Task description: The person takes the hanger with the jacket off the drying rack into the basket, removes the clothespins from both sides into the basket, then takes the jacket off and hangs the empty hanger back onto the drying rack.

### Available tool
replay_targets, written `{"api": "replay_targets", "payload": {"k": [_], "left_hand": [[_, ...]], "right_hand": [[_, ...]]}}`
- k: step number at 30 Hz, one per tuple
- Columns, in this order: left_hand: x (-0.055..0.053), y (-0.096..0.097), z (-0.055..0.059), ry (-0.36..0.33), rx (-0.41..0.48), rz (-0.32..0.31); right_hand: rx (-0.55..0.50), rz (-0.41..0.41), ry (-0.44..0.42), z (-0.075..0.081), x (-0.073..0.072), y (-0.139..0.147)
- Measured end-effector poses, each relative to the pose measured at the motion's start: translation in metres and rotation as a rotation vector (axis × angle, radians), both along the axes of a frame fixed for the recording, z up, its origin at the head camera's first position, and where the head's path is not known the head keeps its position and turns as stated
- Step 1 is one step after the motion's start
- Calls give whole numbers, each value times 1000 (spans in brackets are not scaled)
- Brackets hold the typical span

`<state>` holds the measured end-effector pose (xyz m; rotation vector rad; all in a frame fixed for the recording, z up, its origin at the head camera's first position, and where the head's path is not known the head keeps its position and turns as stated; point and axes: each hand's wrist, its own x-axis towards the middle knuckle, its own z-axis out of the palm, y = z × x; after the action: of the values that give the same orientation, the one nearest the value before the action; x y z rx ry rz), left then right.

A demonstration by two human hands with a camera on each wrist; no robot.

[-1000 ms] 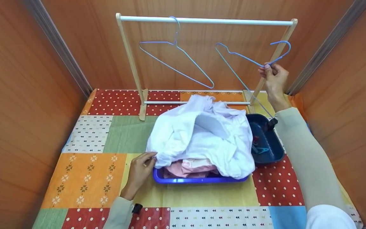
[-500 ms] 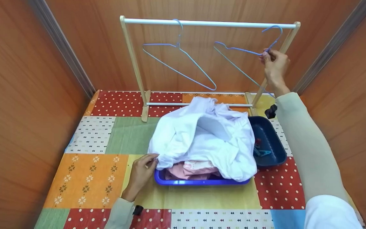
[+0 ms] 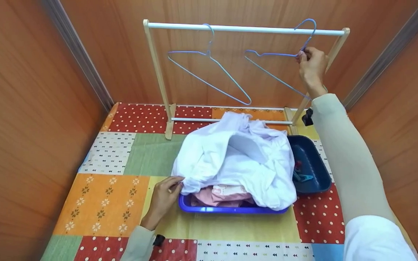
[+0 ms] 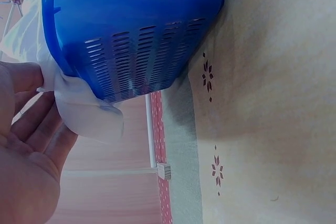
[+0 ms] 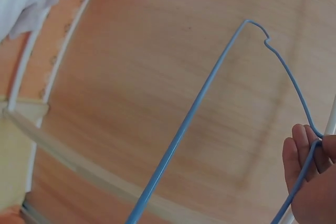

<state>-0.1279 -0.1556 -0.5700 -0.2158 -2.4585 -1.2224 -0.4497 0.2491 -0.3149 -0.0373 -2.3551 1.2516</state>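
My right hand point(image 3: 312, 66) pinches a thin blue wire clothes hanger point(image 5: 185, 129) at its neck, close to the right end of a drying rack. In the head view its hook overlaps the rack's white top rod point(image 3: 252, 29). No cloth hangs on this hanger. Low on the left, my left hand point(image 3: 163, 197) pinches the edge of a white garment point(image 3: 201, 156) between thumb and fingers. That garment lies heaped over a blue slotted laundry basket point(image 4: 121, 9). Pink clothing point(image 3: 203, 197) shows beneath it at the front.
A second blue hanger point(image 3: 187, 52) hangs bare from the rod, left of centre. Beside the basket stands a dark blue tray point(image 3: 314, 161) with several clothespins point(image 3: 305, 177). Wooden panels point(image 3: 20, 90) wall in both sides and the back. A patchwork cloth point(image 3: 103, 203) covers the surface.
My right hand has raised the hanger, tilting it more upright, and its hook has come up from below the rod to rod height. My left hand keeps its pinch on the white garment.
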Motion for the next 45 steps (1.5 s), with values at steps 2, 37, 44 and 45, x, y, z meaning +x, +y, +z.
{"api": "replay_targets", "payload": {"k": [2,37,44,45], "left_hand": [[1,0,-1,26,0,-6],[-2,1,-2,78,-17,7],[-1,2,-3,59,-19,8],[0,3,-3,54,-16,4]], "right_hand": [[74,-29,-15,0,-2,-2],[212,15,-74,14,-13,-17],[220,47,-111,11,-15,-18],[228,45,-107,10,-15,-18]]}}
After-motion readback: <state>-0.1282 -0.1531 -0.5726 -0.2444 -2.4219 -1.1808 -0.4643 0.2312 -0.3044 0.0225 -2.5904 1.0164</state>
